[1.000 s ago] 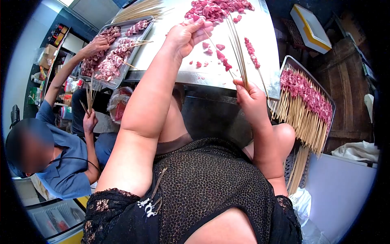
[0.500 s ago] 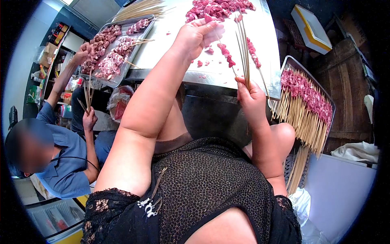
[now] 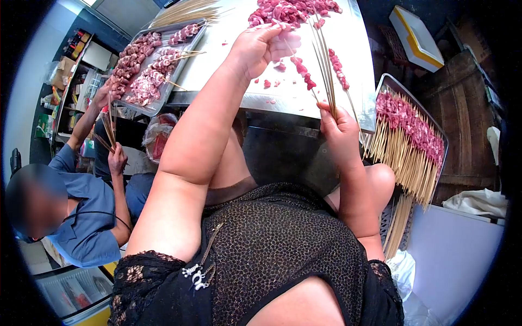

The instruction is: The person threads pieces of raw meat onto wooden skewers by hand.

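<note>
At the steel table (image 3: 217, 89), my left hand (image 3: 261, 48) pinches a small piece of raw meat, mostly hidden by my fingers, at the upper tip of a skewer. That skewer carries several red meat pieces (image 3: 303, 73) partway along its length. My right hand (image 3: 340, 130) is closed round its lower end together with a bundle of bare wooden skewers (image 3: 326, 70), which point up and away. Just right of the bundle lies a finished meat skewer (image 3: 338, 69). Beyond my left hand is a heap of cut raw meat (image 3: 280, 12).
On the right, a tray (image 3: 447, 146) holds many loaded skewers (image 3: 410, 130). Another metal tray (image 3: 190, 54) with skewered meat lies at left, beside loose bare skewers (image 3: 185, 12). A co-worker in a blue shirt (image 3: 95, 209) sits at left with skewers. A white foam box (image 3: 416, 41) stands far right.
My left hand has turned slightly, and the meat piece between its fingers is now less visible at the skewer's tip. My right hand stays nearly still. The co-worker's hands have shifted left and lower.
</note>
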`<state>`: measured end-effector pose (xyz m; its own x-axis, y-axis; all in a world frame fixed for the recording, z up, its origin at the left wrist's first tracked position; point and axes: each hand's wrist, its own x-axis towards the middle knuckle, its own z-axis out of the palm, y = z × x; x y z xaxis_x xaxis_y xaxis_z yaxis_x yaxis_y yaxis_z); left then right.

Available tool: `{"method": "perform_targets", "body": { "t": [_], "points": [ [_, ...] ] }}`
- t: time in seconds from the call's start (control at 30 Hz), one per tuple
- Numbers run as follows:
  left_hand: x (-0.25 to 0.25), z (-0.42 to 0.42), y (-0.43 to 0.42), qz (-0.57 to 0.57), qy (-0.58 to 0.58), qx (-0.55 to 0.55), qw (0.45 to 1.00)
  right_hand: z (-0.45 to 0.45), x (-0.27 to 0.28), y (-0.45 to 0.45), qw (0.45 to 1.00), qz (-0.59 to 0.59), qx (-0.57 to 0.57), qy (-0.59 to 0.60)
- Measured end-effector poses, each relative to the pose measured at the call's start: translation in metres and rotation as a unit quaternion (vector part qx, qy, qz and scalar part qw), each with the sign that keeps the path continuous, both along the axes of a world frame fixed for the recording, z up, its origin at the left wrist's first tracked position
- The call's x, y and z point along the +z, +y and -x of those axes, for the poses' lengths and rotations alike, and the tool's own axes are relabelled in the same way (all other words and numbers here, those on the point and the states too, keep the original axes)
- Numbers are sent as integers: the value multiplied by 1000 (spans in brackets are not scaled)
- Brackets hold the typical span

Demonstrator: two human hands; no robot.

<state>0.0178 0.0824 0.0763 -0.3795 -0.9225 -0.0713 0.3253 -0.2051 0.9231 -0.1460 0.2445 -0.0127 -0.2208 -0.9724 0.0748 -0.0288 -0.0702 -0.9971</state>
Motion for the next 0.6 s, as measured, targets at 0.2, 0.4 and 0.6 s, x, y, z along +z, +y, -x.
{"method": "perform_targets", "body": {
  "t": [0.2,0.4,0.6],
  "points": [
    [-1,3,3,-13,23,-30,999,-3,-5,-2,999,6,7,-31],
    [-2,8,7,-10,2,-78,997,-7,-1,-1,989,7,43,-140],
    [-14,18,2,14,-13,-126,992,0,19,-6,984,11,9,-179]
  ]
}}
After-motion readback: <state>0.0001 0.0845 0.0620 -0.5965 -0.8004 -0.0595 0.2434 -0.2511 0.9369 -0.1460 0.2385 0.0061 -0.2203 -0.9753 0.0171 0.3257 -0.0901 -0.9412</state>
